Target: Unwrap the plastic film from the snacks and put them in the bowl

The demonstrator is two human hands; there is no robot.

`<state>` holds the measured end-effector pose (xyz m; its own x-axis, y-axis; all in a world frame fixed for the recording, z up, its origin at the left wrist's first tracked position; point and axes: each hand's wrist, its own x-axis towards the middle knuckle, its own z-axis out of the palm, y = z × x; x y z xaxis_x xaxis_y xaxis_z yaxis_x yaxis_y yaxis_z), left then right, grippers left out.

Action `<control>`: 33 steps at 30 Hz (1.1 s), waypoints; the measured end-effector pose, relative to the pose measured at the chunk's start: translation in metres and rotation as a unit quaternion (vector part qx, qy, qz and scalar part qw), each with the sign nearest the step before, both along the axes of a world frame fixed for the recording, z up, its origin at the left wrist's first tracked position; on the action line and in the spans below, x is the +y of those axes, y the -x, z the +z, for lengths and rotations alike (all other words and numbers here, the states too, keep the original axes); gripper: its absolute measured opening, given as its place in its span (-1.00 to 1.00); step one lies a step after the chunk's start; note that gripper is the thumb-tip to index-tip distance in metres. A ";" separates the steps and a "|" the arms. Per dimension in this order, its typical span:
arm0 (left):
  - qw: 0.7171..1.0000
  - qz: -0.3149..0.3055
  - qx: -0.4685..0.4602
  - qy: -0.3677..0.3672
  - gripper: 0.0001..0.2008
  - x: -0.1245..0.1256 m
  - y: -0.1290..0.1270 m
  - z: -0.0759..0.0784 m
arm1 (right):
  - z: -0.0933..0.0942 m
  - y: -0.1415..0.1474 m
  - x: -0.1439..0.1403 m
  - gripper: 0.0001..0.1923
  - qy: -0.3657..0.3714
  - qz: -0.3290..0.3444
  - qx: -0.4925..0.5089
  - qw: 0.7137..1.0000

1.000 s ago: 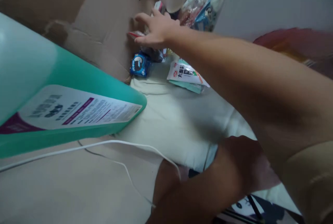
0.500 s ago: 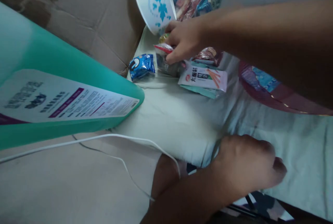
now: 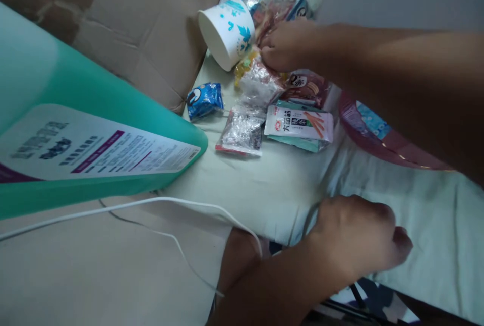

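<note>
Clear crinkled snack packet [image 3: 259,81] lies on the pale cloth [image 3: 264,189] beside a paper cup [image 3: 227,31]. Right hand [image 3: 289,46] pinches its top edge; left hand [image 3: 359,237] rests fisted on the cloth.

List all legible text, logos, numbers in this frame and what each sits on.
"大面筋": white snack packet, Chinese characters beside a small red logo; the finer print is unreadable.
Cardboard box: part of one dark printed character at the top edge, cut off.
Teal bottle: white label with purple bar and rows of print, too blurred to read.
Blue packet: round cookie picture, lettering blurred.
Paper cup: blue leaf pattern only, no text.
</note>
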<state>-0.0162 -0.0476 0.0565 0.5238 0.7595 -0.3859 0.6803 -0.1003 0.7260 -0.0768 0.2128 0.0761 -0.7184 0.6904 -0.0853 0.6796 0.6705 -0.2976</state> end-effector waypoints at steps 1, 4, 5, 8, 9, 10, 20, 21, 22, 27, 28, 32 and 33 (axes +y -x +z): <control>1.000 -0.004 -0.004 0.007 -0.55 0.001 0.001 0.001 | 0.002 -0.002 -0.005 -0.68 -0.005 -0.014 -0.040 0.999; 1.000 -0.007 -0.012 0.026 -0.54 0.003 0.006 0.003 | 0.015 -0.008 -0.030 -0.59 -0.016 -0.031 -0.083 0.996; 1.000 -0.002 -0.014 0.026 -0.54 0.003 0.007 0.004 | 0.020 -0.010 -0.039 -0.51 -0.014 -0.034 -0.071 0.997; 1.000 0.012 -0.015 0.009 -0.56 0.001 0.008 0.004 | 0.026 -0.013 -0.063 -0.26 0.027 -0.031 -0.055 0.998; 1.000 0.015 -0.016 0.003 -0.57 0.001 0.008 0.004 | 0.024 -0.014 -0.070 -0.18 0.029 -0.028 -0.064 0.997; 1.000 0.017 -0.017 0.000 -0.57 0.000 0.008 0.004 | 0.021 -0.015 -0.075 -0.13 0.014 -0.023 -0.074 0.997; 1.000 -0.007 -0.018 0.017 -0.55 0.002 0.008 0.010 | 0.005 -0.041 -0.113 -0.56 -0.039 0.048 0.091 0.994; 1.000 -0.005 -0.017 0.020 -0.57 0.002 0.006 0.009 | 0.013 -0.046 -0.119 -0.51 -0.039 0.040 0.093 0.994; 1.000 -0.001 -0.016 0.021 -0.58 0.002 0.005 0.008 | 0.021 -0.053 -0.125 -0.46 -0.040 0.028 0.106 0.993; 1.000 0.001 -0.003 0.010 -0.62 0.003 -0.007 0.003 | 0.043 -0.103 -0.156 -0.50 -0.038 -0.076 0.301 0.950; 1.000 0.000 0.002 0.005 -0.63 0.003 -0.010 0.002 | 0.040 -0.113 -0.159 -0.52 -0.030 -0.102 0.334 0.937; 0.999 0.013 0.030 -0.013 -0.70 0.005 -0.023 -0.003 | 0.023 -0.143 -0.171 -0.55 0.017 -0.208 0.354 0.912; 0.999 0.015 0.037 -0.013 -0.72 0.005 -0.025 -0.004 | 0.021 -0.153 -0.176 -0.55 0.011 -0.226 0.351 0.909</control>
